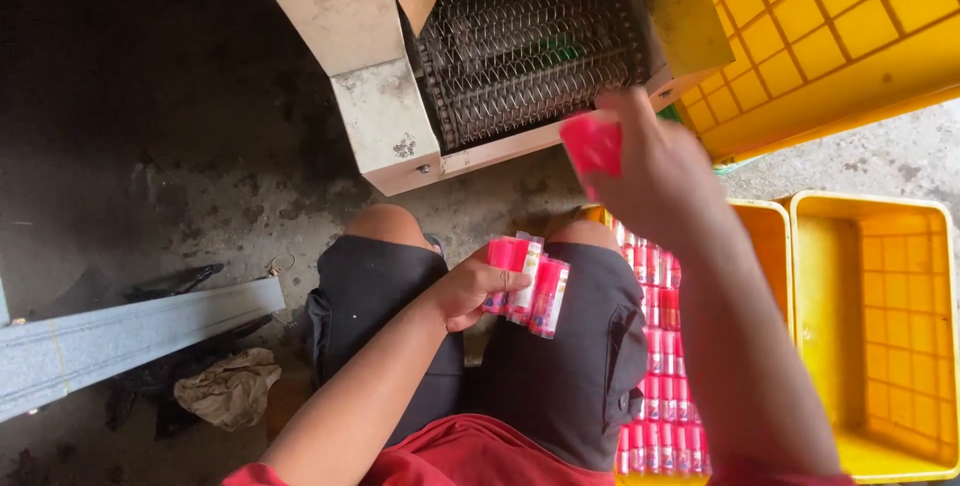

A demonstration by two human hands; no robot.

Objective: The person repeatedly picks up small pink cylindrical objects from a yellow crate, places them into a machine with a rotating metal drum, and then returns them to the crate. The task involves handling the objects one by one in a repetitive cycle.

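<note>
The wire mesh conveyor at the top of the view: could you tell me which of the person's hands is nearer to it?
Right. The right hand, holding a red piece, is raised just below the wire mesh conveyor; the left hand sits lower, over the lap, gripping red tubes.

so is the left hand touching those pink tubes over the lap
Touching. The head view shows the left hand with its fingers wrapped around the bunch of pink tubes, no gap between them.

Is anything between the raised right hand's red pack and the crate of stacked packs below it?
Nothing visible. The right hand holds a red pack above the crate of packs; only its own forearm crosses that space.
</note>
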